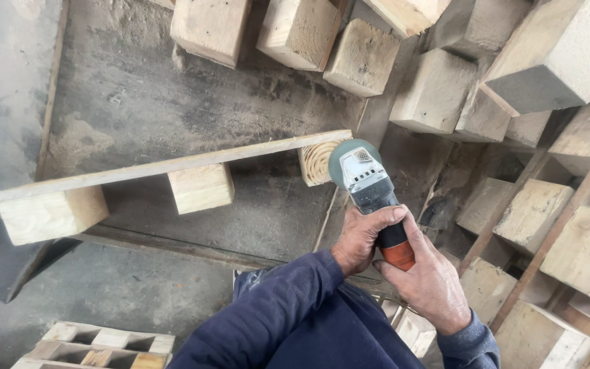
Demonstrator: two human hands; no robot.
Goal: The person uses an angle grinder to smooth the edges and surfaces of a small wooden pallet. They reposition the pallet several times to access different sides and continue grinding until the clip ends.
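Dark blue sleeves (295,314) rise from the bottom of the frame to both hands, the left hand (363,236) and the right hand (428,277), closed together around the orange-and-black grip of an angle grinder (370,191), a two-handed hold that looks meant to steady the tool. Its grey-green guarded head sits at centre frame against the end block (317,162) of a pallet runner (172,164), a long plank with three blocks tipped on edge so the blocks face the tool. Beyond, in the upper and right frame, loose wooden blocks (438,89) lie heaped on the dusty floor (138,96).

Dusty grey concrete floor (138,89), daylit
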